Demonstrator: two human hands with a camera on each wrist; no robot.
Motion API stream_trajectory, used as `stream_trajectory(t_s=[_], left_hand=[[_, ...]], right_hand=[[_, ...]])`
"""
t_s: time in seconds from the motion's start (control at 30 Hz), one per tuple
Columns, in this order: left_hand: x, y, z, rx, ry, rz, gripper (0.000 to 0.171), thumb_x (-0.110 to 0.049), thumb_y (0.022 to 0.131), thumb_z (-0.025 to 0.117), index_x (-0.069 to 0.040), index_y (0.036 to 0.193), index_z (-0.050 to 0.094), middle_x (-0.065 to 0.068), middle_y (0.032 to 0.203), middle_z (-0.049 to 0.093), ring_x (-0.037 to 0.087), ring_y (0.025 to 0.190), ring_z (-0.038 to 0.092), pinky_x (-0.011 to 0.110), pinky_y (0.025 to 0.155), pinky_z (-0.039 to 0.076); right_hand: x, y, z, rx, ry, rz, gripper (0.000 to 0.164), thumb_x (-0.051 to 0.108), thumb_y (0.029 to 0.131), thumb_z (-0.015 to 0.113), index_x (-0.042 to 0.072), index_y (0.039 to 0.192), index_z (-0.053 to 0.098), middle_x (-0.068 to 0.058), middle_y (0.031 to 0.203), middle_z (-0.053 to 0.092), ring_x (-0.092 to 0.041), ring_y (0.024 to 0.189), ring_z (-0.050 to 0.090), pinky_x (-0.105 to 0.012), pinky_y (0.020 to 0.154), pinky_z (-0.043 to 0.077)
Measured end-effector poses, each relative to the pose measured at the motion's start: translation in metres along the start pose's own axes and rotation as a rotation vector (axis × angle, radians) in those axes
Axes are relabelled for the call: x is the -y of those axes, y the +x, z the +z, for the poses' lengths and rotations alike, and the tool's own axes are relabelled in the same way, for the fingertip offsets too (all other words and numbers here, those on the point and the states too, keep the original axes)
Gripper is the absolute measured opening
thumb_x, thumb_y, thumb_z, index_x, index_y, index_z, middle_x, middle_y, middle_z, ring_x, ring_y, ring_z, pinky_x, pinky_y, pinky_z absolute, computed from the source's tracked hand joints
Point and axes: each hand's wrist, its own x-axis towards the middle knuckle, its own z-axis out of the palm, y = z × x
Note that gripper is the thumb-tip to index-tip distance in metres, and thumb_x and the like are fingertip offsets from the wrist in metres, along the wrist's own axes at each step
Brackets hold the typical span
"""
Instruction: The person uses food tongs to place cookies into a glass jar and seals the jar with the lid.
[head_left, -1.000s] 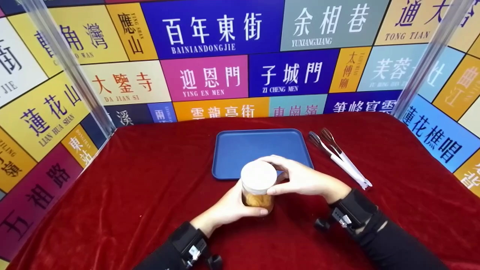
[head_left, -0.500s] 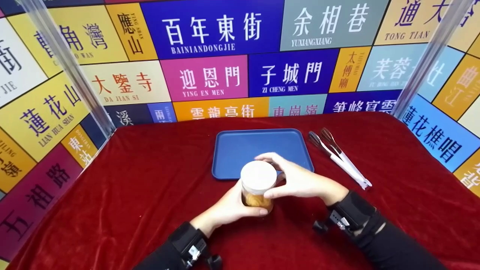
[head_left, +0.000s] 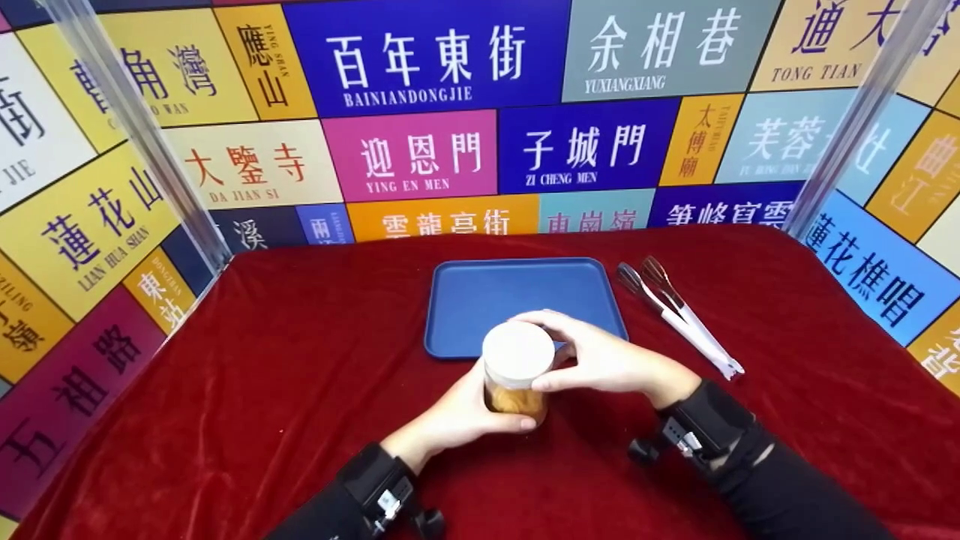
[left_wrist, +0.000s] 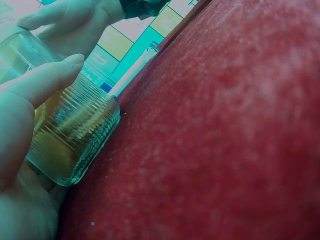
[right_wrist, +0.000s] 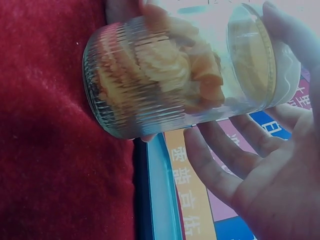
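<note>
A ribbed clear glass jar (head_left: 516,402) with a round white lid (head_left: 517,351) stands on the red cloth in front of the tray. Orange-brown pieces of food (right_wrist: 165,65) show through its wall. My left hand (head_left: 454,417) grips the jar's body low down, thumb across the near side, other fingers hidden behind the glass. From the right, my right hand (head_left: 611,361) holds the lid, thumb at its near edge and fingertips round the far rim. In the right wrist view the lower fingers spread beside the jar.
Behind the jar lies a blue rectangular tray (head_left: 517,292). To its right are tongs (head_left: 686,321) with white handles and dark tips. Red velvet cloth (head_left: 285,352) covers the table, clear posts (head_left: 161,157) rise at its back corners, and printed sign panels stand behind.
Half a second ago my right hand's fingers were looser and shifted left over the lid's edge. They have since come back round the rim. The left hand and jar have stayed in place.
</note>
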Motion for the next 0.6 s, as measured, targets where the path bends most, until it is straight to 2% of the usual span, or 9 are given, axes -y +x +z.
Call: stream_trajectory(t_s=[0.23, 0.6], left_hand=[[0.001, 0.001, -0.001, 0.011, -0.010, 0.009, 0.095, -0.011, 0.081, 0.093, -0.010, 0.158, 0.038, 0.002, 0.145, 0.060, 0.016, 0.131, 0.059, 0.033, 0.116, 0.042], [0.001, 0.000, 0.000, 0.012, -0.016, 0.009, 0.100, -0.011, 0.081, 0.093, -0.011, 0.161, 0.034, 0.003, 0.146, 0.060, 0.016, 0.133, 0.058, 0.033, 0.118, 0.041]], right_hand=[[0.003, 0.001, 0.001, -0.026, -0.003, 0.021, 0.072, 0.020, 0.091, 0.087, 0.012, 0.152, 0.050, -0.005, 0.144, 0.060, -0.021, 0.129, 0.058, -0.044, 0.097, 0.058], [0.010, 0.001, 0.009, -0.098, -0.050, 0.064, 0.070, 0.024, 0.084, 0.094, 0.006, 0.133, 0.048, -0.009, 0.130, 0.066, -0.022, 0.120, 0.067, -0.045, 0.096, 0.059]])
